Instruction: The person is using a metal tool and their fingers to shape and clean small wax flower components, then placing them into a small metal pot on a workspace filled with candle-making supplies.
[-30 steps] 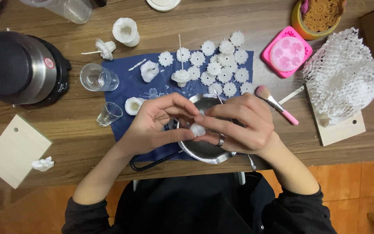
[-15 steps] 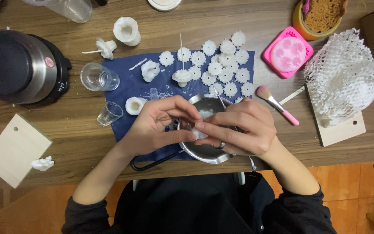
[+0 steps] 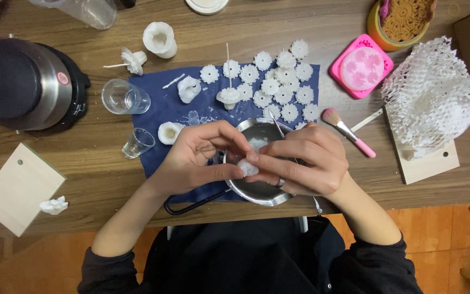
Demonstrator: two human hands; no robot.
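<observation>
A small white wax piece (image 3: 247,167) is pinched between the fingertips of both hands, held just above the near rim of a round metal pot (image 3: 257,190) that sits at the front edge of the surface (image 3: 82,179). The left hand (image 3: 194,158) closes on it from the left with thumb and forefinger, the other fingers curled; the right hand (image 3: 305,160), with a ring on one finger, grips it from the right, its fingers bent over the pot. A thin metal rod (image 3: 276,124) leans out of the pot at the far side, and the pot's dark handle (image 3: 191,206) runs out to the left. The pot rests on a dark blue cloth (image 3: 164,103), on which a cluster of white flower-shaped wax pieces (image 3: 281,81) lies beyond the hands, one of them bearing an upright wick (image 3: 228,71). Left of the hands, at the cloth's edge, stand a small shot glass (image 3: 137,142) and a larger clear glass (image 3: 124,98). Farther left is a black and steel kettle (image 3: 25,84), and near the front left corner a pale wooden board (image 3: 18,188) with a white scrap (image 3: 54,205) beside it. To the right of the hands lies a pink-handled brush (image 3: 349,132), beyond it a pink round mould (image 3: 361,66), and at the far right a heap of white mesh wrap (image 3: 433,98) on another wooden board (image 3: 428,163).
</observation>
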